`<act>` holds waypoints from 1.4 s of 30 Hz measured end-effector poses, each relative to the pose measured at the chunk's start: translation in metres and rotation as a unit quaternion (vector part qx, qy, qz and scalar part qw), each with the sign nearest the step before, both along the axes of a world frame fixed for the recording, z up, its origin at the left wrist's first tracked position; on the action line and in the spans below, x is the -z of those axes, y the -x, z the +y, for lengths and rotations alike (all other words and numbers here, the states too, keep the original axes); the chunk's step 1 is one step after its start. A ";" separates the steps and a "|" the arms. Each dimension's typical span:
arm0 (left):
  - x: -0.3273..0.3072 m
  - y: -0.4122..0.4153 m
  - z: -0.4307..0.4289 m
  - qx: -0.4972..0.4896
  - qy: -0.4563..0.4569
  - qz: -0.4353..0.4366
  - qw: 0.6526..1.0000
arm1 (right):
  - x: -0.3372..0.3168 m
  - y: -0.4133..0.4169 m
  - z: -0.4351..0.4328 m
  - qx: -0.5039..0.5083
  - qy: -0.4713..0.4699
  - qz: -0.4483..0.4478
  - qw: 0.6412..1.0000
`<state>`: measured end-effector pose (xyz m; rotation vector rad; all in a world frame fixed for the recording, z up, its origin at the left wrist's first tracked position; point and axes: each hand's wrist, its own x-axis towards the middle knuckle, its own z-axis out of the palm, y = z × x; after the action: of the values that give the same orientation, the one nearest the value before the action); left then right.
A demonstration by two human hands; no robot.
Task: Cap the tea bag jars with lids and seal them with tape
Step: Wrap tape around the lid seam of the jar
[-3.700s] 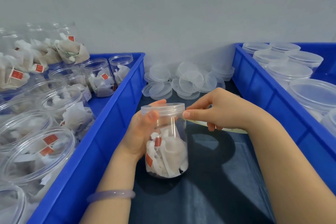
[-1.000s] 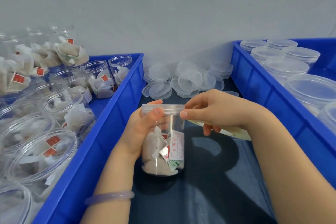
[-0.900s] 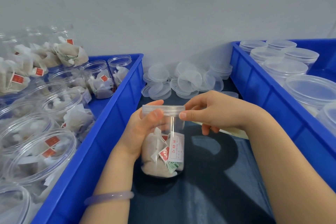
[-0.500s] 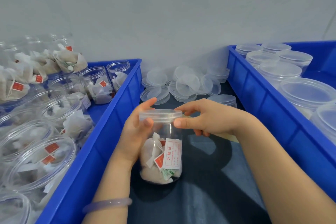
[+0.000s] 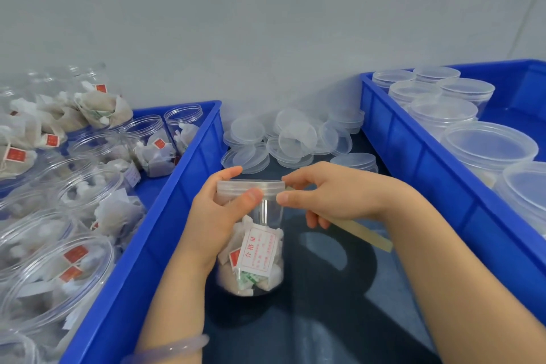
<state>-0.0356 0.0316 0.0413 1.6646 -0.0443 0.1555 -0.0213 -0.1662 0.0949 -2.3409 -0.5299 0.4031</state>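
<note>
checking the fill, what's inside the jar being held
Tea bags and a white red-printed card lie low in the jar; the left hand hides its left side.

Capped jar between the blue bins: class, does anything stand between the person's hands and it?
Nothing visible does. The left hand grips the jar under its lid, thumb on the lid's edge, and the right hand pinches the lid's rim from the other side.
</note>
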 end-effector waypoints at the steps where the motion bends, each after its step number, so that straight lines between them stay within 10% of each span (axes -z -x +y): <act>1: 0.001 0.000 0.002 0.007 0.011 -0.001 1.000 | -0.001 0.001 0.000 0.002 -0.005 0.004 1.000; 21: 0.013 0.003 -0.001 0.111 0.155 -0.057 0.980 | 0.021 -0.012 0.010 -0.019 -0.144 0.017 0.989; 26: -0.001 0.004 -0.008 -0.007 -0.035 -0.182 0.983 | 0.019 -0.014 -0.002 0.003 -0.144 -0.012 0.989; 42: -0.048 0.024 0.001 0.115 -0.329 -0.040 0.937 | 0.016 -0.011 -0.016 -0.078 -0.167 0.027 0.982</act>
<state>-0.0593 0.0321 0.0897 2.3033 -0.3880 0.0261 -0.0103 -0.1822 0.0788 -1.9677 -0.7001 0.4130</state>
